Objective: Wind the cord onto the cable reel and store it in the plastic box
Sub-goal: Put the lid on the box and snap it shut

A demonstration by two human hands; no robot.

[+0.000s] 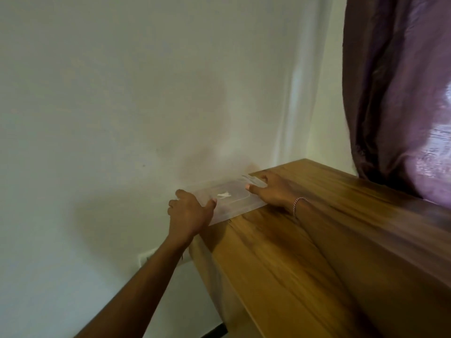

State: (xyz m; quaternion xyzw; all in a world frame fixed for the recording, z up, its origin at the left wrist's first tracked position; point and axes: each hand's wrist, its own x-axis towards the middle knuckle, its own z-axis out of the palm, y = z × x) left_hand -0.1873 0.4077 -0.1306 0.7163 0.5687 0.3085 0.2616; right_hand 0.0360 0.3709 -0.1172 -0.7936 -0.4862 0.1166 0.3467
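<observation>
Against a pale wall, a clear lidded plastic box [227, 198] sits at the wooden surface's [305, 240] far-left edge. Left hand [189, 211] and right hand [273, 191] grip its opposite ends.

dim, soft indoor light. daylight glows through purple curtain [400, 93] at right, bright glare patch on its lower folds. faint broad shadows on wall [122, 93] left of curtain. whole frame slightly motion-blurred, wood surface [317, 252] grain smeared. wide-angle bending toward edges.
</observation>
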